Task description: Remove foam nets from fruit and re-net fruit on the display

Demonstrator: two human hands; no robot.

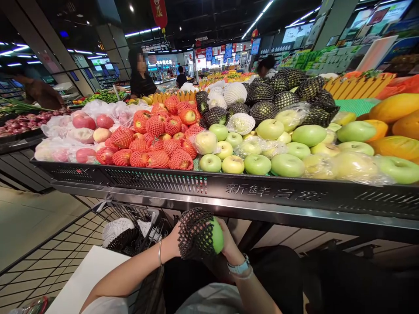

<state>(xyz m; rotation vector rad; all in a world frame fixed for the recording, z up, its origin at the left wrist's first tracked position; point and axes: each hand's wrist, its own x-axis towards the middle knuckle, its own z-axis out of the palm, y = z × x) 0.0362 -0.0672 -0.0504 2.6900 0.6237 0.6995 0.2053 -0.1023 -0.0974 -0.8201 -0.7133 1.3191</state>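
Observation:
Both my hands hold one green apple [217, 235] low in front of me, below the black display edge. A black foam net sleeve [195, 233] covers most of the apple, with its right side bare. My left hand [172, 244] grips the netted side, its fingers mostly hidden behind the net. My right hand [229, 244] cups the bare green side with curled fingers. I wear a thin bracelet on the left wrist and a watch on the right.
A fruit stand [229, 189] spans the view, piled with bare green apples [257, 163], red-netted apples [157, 144], black-netted fruit [284, 93] and bagged apples. A wire cart [127, 218] at lower left holds netted fruit. Other people stand behind the stand.

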